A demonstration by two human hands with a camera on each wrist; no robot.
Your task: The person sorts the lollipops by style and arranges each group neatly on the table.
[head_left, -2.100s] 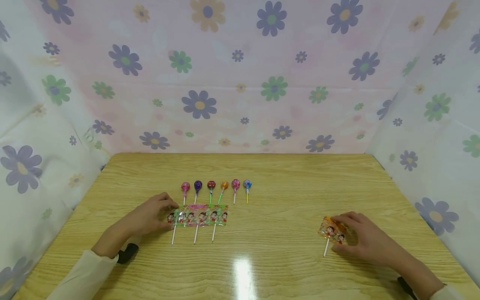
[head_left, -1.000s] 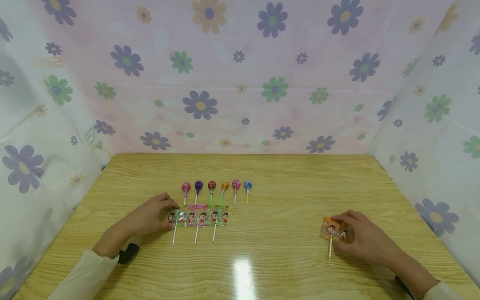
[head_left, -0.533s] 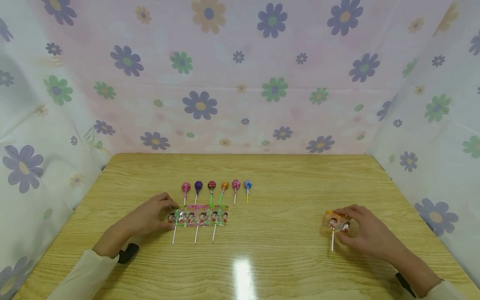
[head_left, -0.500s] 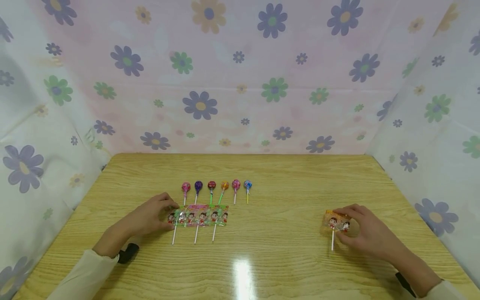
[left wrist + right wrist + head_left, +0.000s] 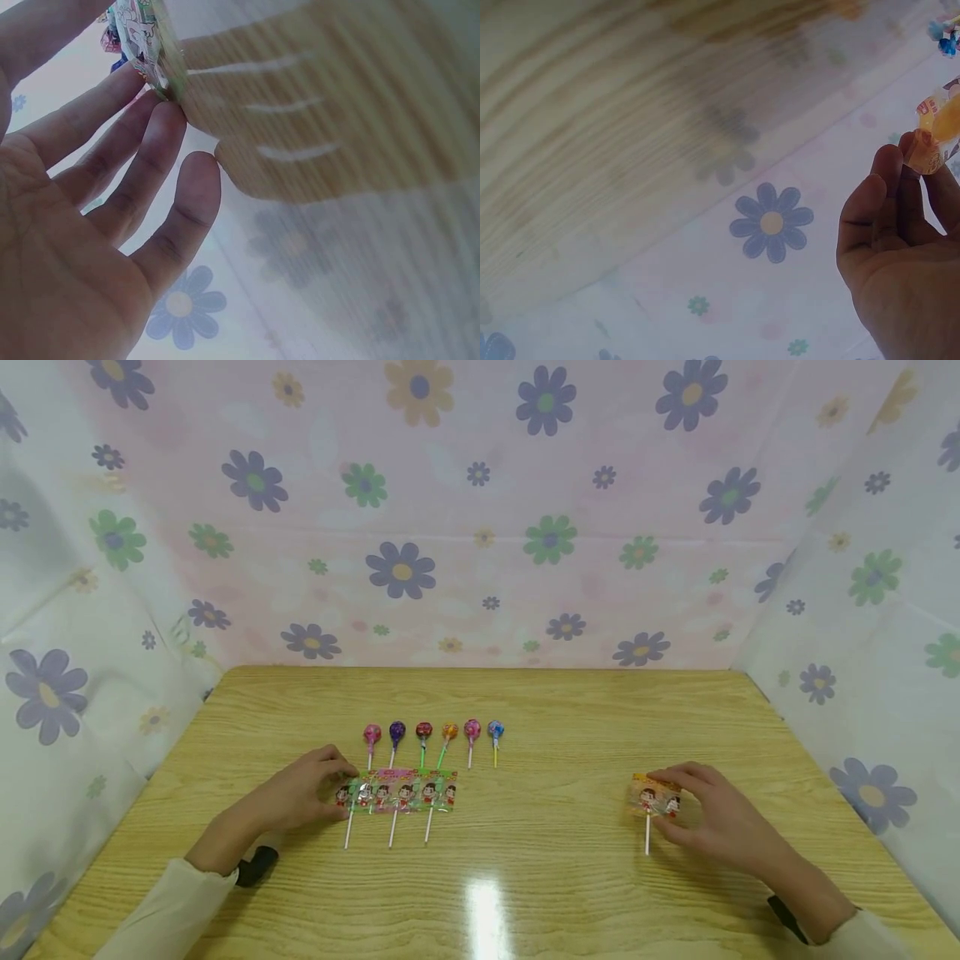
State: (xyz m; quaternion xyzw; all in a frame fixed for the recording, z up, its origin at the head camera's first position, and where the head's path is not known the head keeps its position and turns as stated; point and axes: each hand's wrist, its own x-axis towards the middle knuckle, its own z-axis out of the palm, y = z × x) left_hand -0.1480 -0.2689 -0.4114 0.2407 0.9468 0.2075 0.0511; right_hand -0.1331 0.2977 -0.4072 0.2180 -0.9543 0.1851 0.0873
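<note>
My right hand [image 5: 712, 818] pinches the edge of a flat lollipop in an orange wrapper [image 5: 647, 795], its white stick pointing toward me. The right wrist view shows this orange wrapper [image 5: 930, 139] at the fingertips. On the left, my left hand [image 5: 296, 793] holds the outer end of a row of flat lollipops, thumb below and fingers above. The row has a green-wrapped lollipop [image 5: 352, 795], a pink-wrapped one [image 5: 401, 792] and another green one [image 5: 437, 792], with edges overlapping. In the left wrist view, the fingers [image 5: 161, 135] meet the wrapper edge near the tabletop.
Behind the flat row lie several ball lollipops side by side, from a pink one [image 5: 372, 734] to a blue one [image 5: 496, 729]. They rest on a wood-grain table [image 5: 570, 893]. Flower-print cloth [image 5: 480, 510] encloses its back and sides.
My right hand first shifts slightly right and away from me with the orange lollipop, then back left; the lollipop's tilted stick is now upright in view. My left hand stays with the row.
</note>
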